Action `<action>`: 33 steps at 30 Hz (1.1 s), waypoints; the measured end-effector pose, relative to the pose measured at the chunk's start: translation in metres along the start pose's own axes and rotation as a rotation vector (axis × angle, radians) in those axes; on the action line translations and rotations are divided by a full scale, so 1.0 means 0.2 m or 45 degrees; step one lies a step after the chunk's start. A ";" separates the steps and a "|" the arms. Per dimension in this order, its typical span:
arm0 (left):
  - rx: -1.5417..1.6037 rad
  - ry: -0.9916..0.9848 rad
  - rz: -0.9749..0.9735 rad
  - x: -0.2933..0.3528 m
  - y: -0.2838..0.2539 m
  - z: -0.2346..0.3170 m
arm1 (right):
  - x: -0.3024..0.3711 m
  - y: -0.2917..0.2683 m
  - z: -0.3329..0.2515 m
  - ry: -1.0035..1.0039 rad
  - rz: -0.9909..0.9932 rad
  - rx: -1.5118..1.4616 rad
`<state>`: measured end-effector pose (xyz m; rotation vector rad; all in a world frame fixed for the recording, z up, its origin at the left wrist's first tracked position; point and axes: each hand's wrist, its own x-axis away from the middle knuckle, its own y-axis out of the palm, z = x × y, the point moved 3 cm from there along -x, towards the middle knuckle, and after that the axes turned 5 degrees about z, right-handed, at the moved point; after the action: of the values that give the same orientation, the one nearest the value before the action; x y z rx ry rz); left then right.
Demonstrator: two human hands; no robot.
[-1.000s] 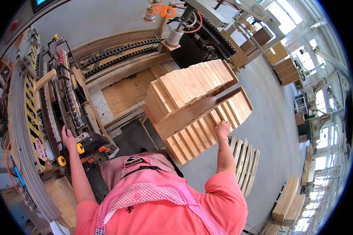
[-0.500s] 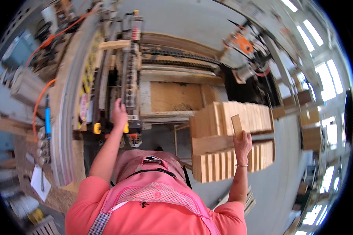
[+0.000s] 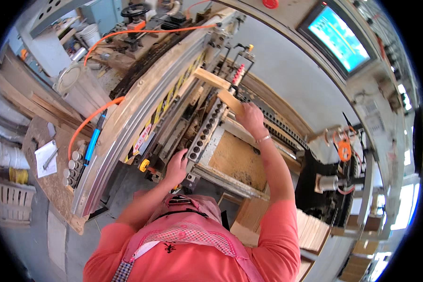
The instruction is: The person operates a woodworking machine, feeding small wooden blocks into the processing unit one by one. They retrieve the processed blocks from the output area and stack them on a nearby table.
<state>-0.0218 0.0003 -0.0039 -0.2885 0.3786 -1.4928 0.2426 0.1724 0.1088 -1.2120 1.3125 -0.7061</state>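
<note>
My right hand (image 3: 250, 118) grips one end of a short, flat wooden block (image 3: 229, 100) and holds it over the far part of a metal rail (image 3: 205, 134) lined with round black holes. Another wooden piece (image 3: 211, 78) lies across the machine just beyond that block. My left hand (image 3: 176, 168) rests at the near end of the rail, its fingers stretched against the rail's edge, and I see nothing held in it. Partly behind my right arm, a stack of similar wooden pieces (image 3: 311, 229) stands at the lower right.
A metal beam (image 3: 127, 117) flanks the machine on the left, with an orange hose (image 3: 150, 32) and a blue tool (image 3: 93, 144) beside it. A lit screen (image 3: 338, 37) hangs at the upper right. A dusty wooden panel (image 3: 237, 157) sits right of the rail.
My right hand has carried the wooden block from the stack leftward and forward to the rail. My left hand stays by the rail's near end. The view has swung left.
</note>
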 end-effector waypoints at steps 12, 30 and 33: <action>-0.043 -0.080 0.036 0.02 -0.01 0.03 | -0.84 0.56 -0.06 -0.227 -0.254 0.082; 0.111 -0.108 0.198 -0.09 -0.04 0.15 | -0.71 0.21 0.03 -0.147 -0.520 0.059; 0.479 -0.224 0.101 -0.19 0.03 0.20 | -0.46 0.00 -0.08 -0.332 -0.576 -0.172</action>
<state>-0.0001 0.0367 0.0326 -0.1020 -0.0340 -1.4164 0.2094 0.2536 0.1416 -1.6779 0.8872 -0.7530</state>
